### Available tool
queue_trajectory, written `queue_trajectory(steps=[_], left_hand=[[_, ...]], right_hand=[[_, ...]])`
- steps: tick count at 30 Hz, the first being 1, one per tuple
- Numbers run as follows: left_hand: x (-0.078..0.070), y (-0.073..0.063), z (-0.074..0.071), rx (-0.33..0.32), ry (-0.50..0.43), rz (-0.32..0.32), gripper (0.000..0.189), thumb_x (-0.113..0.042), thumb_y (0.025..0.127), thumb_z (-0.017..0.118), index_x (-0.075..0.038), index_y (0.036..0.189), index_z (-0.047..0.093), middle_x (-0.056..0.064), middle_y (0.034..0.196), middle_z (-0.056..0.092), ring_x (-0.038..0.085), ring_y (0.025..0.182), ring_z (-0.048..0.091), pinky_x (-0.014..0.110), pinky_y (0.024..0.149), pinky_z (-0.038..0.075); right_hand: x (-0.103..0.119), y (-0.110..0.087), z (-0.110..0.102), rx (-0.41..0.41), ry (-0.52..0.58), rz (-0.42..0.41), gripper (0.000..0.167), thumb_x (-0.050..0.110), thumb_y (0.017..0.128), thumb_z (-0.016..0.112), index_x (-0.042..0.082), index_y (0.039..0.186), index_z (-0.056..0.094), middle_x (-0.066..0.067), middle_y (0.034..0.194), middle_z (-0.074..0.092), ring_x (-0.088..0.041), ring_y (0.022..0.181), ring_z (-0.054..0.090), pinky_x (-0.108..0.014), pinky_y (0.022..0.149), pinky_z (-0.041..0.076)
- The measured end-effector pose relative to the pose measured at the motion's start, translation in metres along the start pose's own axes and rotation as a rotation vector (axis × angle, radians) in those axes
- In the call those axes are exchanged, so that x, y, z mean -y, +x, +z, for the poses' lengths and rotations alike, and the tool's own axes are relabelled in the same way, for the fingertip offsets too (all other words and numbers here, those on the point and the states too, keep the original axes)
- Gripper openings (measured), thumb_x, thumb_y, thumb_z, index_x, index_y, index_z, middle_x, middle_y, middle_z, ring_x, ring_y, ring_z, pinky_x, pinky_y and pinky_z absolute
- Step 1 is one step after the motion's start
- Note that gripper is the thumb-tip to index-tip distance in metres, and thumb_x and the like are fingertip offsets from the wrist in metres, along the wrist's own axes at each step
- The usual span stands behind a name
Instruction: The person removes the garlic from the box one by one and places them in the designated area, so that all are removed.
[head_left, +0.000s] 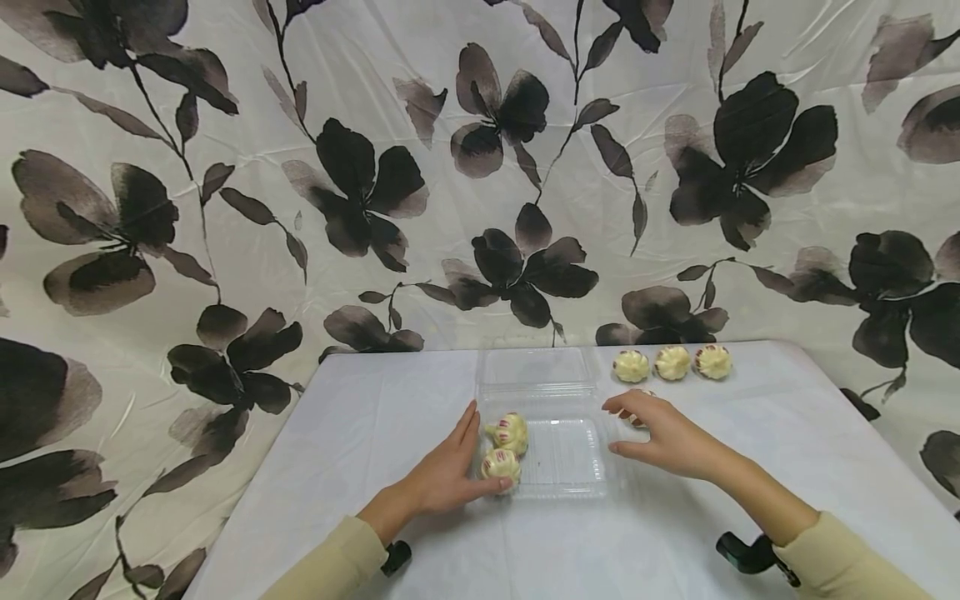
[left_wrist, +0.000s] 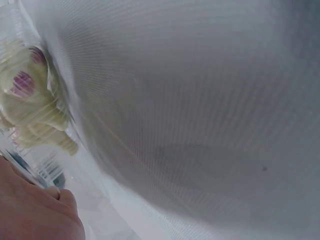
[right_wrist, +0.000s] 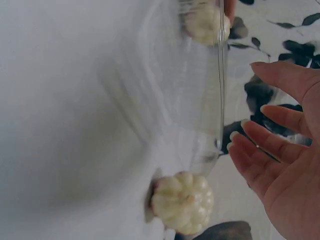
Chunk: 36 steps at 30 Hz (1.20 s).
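L hand [head_left: 450,467] lies along box's left side, fingers straight, not wrapped round anything AFAICT; thumb reaches over near edge by near bulb, can't tell if it's pressing bulb or rim. IMO light pressure's best there: thin plastic prob. flexes, so brace, don't squeeze.

Clear box [head_left: 566,462] sits mid-table, lid [head_left: 536,371] lying open on far side. Inside, at left: far bulb [head_left: 512,432] & near bulb [head_left: 501,463] (garlic-like, purple streaks), look to touch. Thumb low & off bulb = less chance of rolling it, I'd guess.

R hand [head_left: 660,433] just right of box, approx. half open, fingers apart & gently bent, nothing held. For a good grip: come from above, thumb & fingers round widest part, clear of rim & lid.

Far right, on the white cloth [head_left: 787,417], row of 3: left bulb [head_left: 631,366], mid bulb [head_left: 671,362], right bulb [head_left: 712,362], close tog. Take one at a time w/o nudging neighbours; prob. roll easily.
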<state>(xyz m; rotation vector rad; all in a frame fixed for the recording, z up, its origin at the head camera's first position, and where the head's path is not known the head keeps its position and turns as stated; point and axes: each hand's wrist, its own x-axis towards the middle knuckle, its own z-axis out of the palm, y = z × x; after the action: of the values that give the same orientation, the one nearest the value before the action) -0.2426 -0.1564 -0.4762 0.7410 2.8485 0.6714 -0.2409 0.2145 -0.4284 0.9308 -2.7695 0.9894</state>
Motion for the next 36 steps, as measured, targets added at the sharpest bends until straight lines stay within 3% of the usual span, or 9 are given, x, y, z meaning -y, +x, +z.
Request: queue_trajectory(steps=[12,21,36], left_hand=[[-0.002,0.000,-0.001,-0.004,0.000,0.011,0.123,-0.076,0.086,0.061,0.003,0.163,0.004,0.015,0.172,-0.004,0.034,0.154,0.021,0.048,0.121,0.031],[-0.001,0.000,-0.001,0.000,0.002,0.001,0.125,-0.079,0.085,0.060,0.002,0.163,0.005,0.013,0.172,-0.005,0.032,0.155,0.019,0.048,0.121,0.031],[-0.001,0.002,-0.002,0.010,-0.011,-0.021,0.126,-0.082,0.084,0.058,0.000,0.164,0.004,0.011,0.172,-0.005,0.033,0.154,0.022,0.050,0.119,0.033]], right_hand=[[0.009,0.021,0.024,0.083,0.041,-0.045,0.046,0.023,0.091,0.079,0.007,0.130,0.061,-0.009,0.120,0.066,-0.032,0.106,0.065,-0.047,0.088,0.056],[0.013,0.035,0.043,0.090,0.062,-0.091,0.047,0.022,0.091,0.078,0.005,0.131,0.061,-0.014,0.119,0.066,-0.033,0.105,0.064,-0.043,0.086,0.056],[0.019,0.062,0.072,0.117,0.172,-0.068,0.057,0.021,0.092,0.078,-0.002,0.138,0.055,-0.021,0.124,0.062,-0.037,0.106,0.063,-0.048,0.087,0.057]])
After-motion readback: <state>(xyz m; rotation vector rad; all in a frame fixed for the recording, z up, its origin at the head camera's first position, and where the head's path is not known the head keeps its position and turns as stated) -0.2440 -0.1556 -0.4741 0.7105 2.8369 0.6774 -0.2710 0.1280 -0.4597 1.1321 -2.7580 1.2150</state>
